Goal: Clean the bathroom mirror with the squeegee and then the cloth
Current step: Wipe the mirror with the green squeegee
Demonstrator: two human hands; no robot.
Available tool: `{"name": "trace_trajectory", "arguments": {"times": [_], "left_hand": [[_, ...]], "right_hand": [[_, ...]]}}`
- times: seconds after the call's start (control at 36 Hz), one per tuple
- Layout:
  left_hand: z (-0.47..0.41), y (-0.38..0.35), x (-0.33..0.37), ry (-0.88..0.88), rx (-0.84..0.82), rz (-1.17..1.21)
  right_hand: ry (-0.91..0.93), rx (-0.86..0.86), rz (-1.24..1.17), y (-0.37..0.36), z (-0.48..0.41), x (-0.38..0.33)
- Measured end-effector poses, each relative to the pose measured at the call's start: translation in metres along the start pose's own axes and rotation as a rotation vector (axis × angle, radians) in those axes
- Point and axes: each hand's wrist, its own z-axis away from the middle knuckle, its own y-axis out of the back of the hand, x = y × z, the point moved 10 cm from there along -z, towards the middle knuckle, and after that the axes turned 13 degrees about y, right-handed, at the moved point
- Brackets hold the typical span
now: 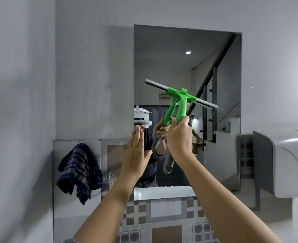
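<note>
At mirror point(179, 50), right hand point(179, 139) gripping squeegee point(181, 97)

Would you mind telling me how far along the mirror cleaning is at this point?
Nothing looks finished yet: droplets still line the bottom edge of the mirror. In hand: the right hand grips the green squeegee, its blade tilted at mid-mirror, while the left hand is open and flat by the mirror's left edge. Left to do: the rest of the squeegee passes, then the wipe with the checked cloth, still hanging on the wall at left.

A green plastic squeegee point(183, 97) is tilting against the rectangular wall mirror point(162, 58); a checked navy cloth point(79, 171) is hanging left.
</note>
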Motion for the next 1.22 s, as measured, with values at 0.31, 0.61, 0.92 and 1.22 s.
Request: {"name": "trace_trajectory", "arguments": {"times": [0.31,0.61,0.92,1.22], "left_hand": [[0.015,-0.006,-0.004,0.050,0.024,-0.019],[0.026,-0.010,-0.002,0.110,0.050,-0.030],[0.024,-0.014,-0.002,0.133,0.042,-0.079],[0.025,-0.014,-0.001,0.153,0.035,-0.010]], "right_hand": [[0.144,-0.164,0.143,-0.011,0.016,-0.003],[0.406,-0.273,0.424,0.012,0.011,0.005],[0.660,-0.287,0.663,0.061,-0.021,0.008],[0.621,-0.331,0.728,0.112,-0.058,0.051]]}}
